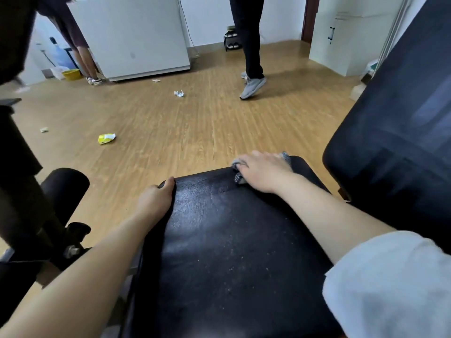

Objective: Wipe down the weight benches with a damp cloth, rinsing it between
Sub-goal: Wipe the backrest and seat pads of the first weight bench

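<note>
A black padded bench seat [227, 240] fills the lower middle of the view, dusty with pale specks near me. My right hand [263, 170] lies on a grey cloth [286, 157] at the seat's far right corner, pressing it onto the pad; only the cloth's edges show around the fingers. My left hand [156, 197] grips the seat's far left edge, with the thumb on top and the fingers curled over the side. The bench's black backrest [400, 128] rises tilted at the right.
A black foam roller [64, 184] and metal frame [31, 215] stand at the left. Litter lies on the wooden floor: a yellow wrapper [106, 138] and crumpled paper [179, 93]. Two people stand at the back, one [251, 69] mid-floor. A yellow basin [71, 74] sits far left.
</note>
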